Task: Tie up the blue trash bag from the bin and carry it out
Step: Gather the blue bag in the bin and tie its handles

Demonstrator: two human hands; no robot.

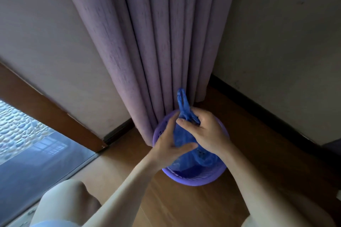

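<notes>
The blue trash bag [184, 140] sits in a round purple bin [193, 178] on the wooden floor, at the foot of a curtain. Its top is gathered into a twisted neck that sticks up past the bin's far rim. My right hand [206, 131] grips that neck, fingers curled round it. My left hand [169, 145] is beside it with fingers stretched out straight, fingertips touching the bag near the neck and thumb lying across the bag's side. The bag's lower part is hidden inside the bin.
A mauve pleated curtain [147, 42] hangs right behind the bin. Walls meet in the corner, with a dark skirting board [267, 114] to the right. A glass door and its wooden frame [46, 105] lie to the left. My knee [68, 201] is at the lower left.
</notes>
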